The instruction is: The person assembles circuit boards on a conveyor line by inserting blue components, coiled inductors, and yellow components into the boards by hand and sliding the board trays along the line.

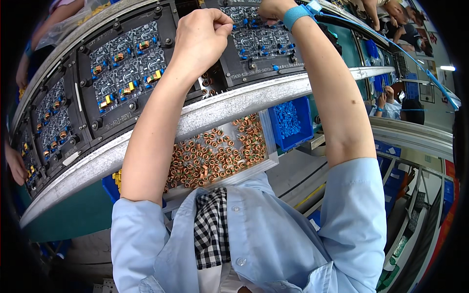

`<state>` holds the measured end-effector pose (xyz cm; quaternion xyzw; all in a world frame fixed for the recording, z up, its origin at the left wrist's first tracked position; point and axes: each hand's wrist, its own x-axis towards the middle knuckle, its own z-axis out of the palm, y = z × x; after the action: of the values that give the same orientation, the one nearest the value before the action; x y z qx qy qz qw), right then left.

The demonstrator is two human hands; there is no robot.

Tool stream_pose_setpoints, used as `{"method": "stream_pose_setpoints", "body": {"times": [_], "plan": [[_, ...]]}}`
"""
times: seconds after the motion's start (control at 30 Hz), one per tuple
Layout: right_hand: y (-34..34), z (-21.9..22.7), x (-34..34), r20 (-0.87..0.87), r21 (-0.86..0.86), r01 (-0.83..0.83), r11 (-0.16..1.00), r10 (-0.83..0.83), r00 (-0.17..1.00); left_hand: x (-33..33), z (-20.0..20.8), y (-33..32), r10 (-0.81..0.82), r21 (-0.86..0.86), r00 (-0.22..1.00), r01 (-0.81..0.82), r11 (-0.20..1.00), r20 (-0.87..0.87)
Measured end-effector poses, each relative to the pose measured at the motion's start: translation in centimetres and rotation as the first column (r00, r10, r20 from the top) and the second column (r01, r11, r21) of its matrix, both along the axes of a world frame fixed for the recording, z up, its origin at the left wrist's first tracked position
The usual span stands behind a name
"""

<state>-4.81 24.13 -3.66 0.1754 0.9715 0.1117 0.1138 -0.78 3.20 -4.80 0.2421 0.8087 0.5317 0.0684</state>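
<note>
My left hand [201, 36] is closed, fingers curled together, over the gap at the left side of a black fixture. Whatever its fingertips may hold is hidden. My right hand [276, 9], with a teal wrist strap [296, 17], reaches down at the far part of that fixture. Its fingers are bent together against the circuit boards [261, 40], and any part in them is too small to see. Small blue components stand on these boards. The fixture on the left carries circuit boards [128, 61] with copper-wound ring coils and yellow blocks.
A metal rail [229, 100] runs along the near side of the fixtures. Below it are a clear tray [271, 155] of copper ring coils and a blue bin [306, 128] of small blue parts. A coiled blue cord [436, 80] hangs right. Other people's arms show at left.
</note>
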Motion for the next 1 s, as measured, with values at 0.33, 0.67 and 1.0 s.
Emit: {"method": "stream_pose_setpoints", "body": {"times": [0.33, 0.67, 1.0], "plan": [[-0.6, -0.4, 2.1, -0.115, 0.053, -0.041, 0.998, 0.046, 0.992, -0.2, -0.2, -0.2, -0.012, -0.028, 1.000, 0.012, 1.000, -0.019], [2.3, -2.4, 7.1, -0.567, -0.076, -0.512, 0.856, 0.385, 0.728, 0.3, -0.6, 0.8, -0.059, 0.002, 0.996, 0.059, 0.998, 0.072], [-0.6, 1.1, 13.7, -0.330, -0.257, -0.406, 0.877, 0.315, 0.890, 1.0, 1.3, 3.7, -0.170, -0.321, 0.983, 0.142, 0.936, -0.062]]}}
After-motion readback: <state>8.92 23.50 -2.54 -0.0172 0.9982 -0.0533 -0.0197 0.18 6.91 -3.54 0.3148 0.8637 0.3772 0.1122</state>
